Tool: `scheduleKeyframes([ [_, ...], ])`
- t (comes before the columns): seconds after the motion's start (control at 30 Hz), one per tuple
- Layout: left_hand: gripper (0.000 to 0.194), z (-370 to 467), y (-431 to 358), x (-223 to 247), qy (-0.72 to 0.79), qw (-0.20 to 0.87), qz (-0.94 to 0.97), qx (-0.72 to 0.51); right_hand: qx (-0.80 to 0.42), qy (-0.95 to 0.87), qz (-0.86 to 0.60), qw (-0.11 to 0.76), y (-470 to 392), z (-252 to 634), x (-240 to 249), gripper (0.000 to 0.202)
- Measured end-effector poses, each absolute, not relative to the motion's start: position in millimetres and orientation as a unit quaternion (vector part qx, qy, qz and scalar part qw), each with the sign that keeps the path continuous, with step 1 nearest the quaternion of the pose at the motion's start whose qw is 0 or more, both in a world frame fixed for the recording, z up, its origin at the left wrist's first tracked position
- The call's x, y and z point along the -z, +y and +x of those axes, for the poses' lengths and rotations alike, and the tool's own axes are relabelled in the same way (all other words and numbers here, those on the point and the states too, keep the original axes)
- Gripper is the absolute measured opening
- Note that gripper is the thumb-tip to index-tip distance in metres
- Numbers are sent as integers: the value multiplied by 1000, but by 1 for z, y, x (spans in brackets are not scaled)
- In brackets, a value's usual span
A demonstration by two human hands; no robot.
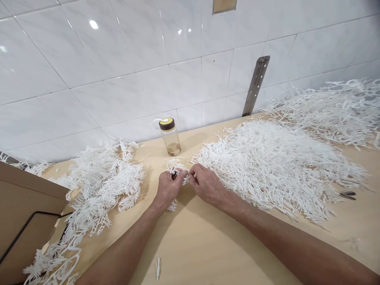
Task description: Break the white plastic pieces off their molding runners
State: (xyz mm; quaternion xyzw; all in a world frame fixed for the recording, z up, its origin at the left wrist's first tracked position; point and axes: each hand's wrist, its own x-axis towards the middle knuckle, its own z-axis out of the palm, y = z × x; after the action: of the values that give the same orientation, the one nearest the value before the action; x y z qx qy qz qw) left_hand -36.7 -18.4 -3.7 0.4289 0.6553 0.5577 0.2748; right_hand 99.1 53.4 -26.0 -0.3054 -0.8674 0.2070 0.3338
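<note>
My left hand [168,189] is closed around a small bundle of white strands [175,163], whose ends stick out above and below it. Right beside it, my right hand [206,183] has its thumb and fingers pinched together at the bundle's edge; what lies between its fingertips is too small to name. A large heap of thin white strands [276,162] spreads just right of my right hand. To the left of my left hand is a tangled pile of white bunches [103,182]. One small white bunch [158,268] lies nearer me on the wooden table [208,245].
A clear bottle [171,138] with a dark and yellow lid stands behind my hands. Dark-handled scissors or pliers [348,195] lie at the right. More white strands [335,111] are at the back right. A cardboard box [28,202] is at the left; a metal bracket [255,87] leans on the tiled wall.
</note>
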Motion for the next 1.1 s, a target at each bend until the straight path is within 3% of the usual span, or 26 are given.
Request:
scheduleKeyframes([
  [0.1, 22, -36, -20, 5, 657, 204, 472, -551, -228, -862, -349, 289, 49, 96, 24, 10],
  [0.27, 21, -38, -23, 4, 650, 149, 515, -539, -176, -864, -370, 293, 54, 92, 20, 12],
  [0.5, 35, -40, -19, 6, 629, 307, 462, -545, -142, -795, -453, 377, 95, 119, 4, 14],
  [0.8, 44, -44, -14, 9, 609, 406, 368, -574, -112, -807, -457, 357, 107, 131, 8, 7],
  [0.9, 41, -44, -14, 11, 614, 385, 385, -571, -94, -813, -419, 394, 101, 131, 1, 14],
  [1.0, 38, -44, -14, 13, 636, 337, 410, -560, -170, -831, -294, 441, 83, 125, -7, 15],
  [1.1, 37, -44, -14, 13, 651, 303, 421, -554, -254, -861, -201, 393, 63, 115, -5, 15],
])
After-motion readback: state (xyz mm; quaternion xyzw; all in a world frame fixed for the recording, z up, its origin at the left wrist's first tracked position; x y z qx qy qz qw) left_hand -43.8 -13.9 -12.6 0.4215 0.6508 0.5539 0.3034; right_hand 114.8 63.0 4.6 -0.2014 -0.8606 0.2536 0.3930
